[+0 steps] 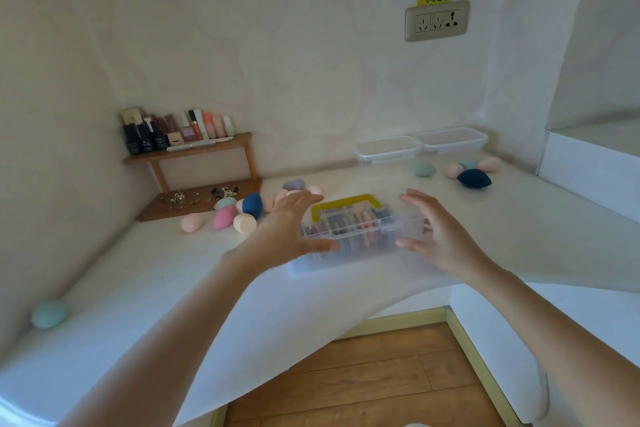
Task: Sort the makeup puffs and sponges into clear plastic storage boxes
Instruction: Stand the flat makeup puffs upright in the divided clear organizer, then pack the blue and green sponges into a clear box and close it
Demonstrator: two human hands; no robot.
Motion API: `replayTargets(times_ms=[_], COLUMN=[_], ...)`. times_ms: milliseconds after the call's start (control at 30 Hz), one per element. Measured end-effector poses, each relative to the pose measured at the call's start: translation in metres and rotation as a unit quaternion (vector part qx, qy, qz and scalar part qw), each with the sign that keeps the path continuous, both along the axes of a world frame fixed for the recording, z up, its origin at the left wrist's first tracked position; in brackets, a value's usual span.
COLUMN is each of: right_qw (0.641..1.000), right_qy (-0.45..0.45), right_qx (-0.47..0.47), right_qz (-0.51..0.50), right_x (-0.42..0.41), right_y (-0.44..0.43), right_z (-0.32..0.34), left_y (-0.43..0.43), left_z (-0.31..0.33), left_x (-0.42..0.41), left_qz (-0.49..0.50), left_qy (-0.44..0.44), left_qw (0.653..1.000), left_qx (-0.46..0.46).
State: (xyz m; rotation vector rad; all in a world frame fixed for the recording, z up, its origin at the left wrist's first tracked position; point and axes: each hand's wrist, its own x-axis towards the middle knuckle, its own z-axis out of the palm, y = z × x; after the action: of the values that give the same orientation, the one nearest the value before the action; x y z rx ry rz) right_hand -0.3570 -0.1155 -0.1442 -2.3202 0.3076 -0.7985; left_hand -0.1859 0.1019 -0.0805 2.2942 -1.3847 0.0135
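A clear storage box with a yellow handle point(349, 203) stands in the middle of the white counter point(173, 267), with puffs showing through its lid. My left hand point(294, 225) hovers open at its left side and my right hand point(436, 232) open at its right side; neither clearly grips it. Several egg-shaped sponges lie left of the box: a navy one point(252, 204), a pink one point(224, 217), a peach one point(191, 222). More sponges lie at the back right, among them a dark navy one point(473, 178) and a mint one point(424, 169). Two clear boxes point(388, 148) point(450, 139) stand against the wall.
A wooden corner shelf point(194, 152) holds cosmetic bottles, with small jewellery pieces on its lower board point(194, 199). A lone mint sponge point(49, 313) lies at the counter's far left. A wall socket point(437, 21) is above. Wooden floor point(363, 378) shows below the counter edge.
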Motion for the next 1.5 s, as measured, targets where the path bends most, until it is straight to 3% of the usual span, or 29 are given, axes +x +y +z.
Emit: replayTargets(times_ms=[133,267,433,667,867,1100,1233,1400,1500], right_qw=[0.984,0.968,0.956,0.952,0.957,0.974,0.978,0.967,0.962], right_qy=[0.011,0.031,0.021,0.018,0.145,0.167,0.167,0.168,0.186], right_qx=[0.18,0.249,0.29,0.306,0.237,0.129,0.068,0.191,0.198], right_qz=[0.002,0.01,0.02,0.015,-0.081,-0.084,-0.1,-0.034,-0.028], right_x=[-0.001,-0.001,-0.007,0.012,0.065,0.139,0.153,0.142,0.14], right_y=[0.002,-0.006,-0.008,-0.024,-0.066,-0.082,-0.087,-0.097,-0.098], right_z=[-0.011,-0.012,-0.005,0.021,0.023,0.011,0.002,0.016,0.016], left_y=[-0.023,-0.051,-0.059,-0.059,-0.078,-0.115,-0.132,-0.144,-0.143], left_z=[0.015,0.017,0.014,0.089,0.129,0.096,0.069,0.051,0.037], left_x=[0.018,0.011,0.014,0.044,0.095,0.157,0.193,0.224,0.234], left_qz=[-0.012,-0.011,-0.046,-0.035,0.056,0.063,0.058,0.069,0.072], left_qy=[-0.002,-0.055,-0.043,-0.026,-0.105,-0.065,-0.089,-0.085,-0.067], left_qw=[0.984,0.962,0.97,0.997,0.99,0.996,0.994,0.991,0.989], left_qx=[0.176,0.268,0.234,0.06,0.081,0.017,0.006,0.072,0.115])
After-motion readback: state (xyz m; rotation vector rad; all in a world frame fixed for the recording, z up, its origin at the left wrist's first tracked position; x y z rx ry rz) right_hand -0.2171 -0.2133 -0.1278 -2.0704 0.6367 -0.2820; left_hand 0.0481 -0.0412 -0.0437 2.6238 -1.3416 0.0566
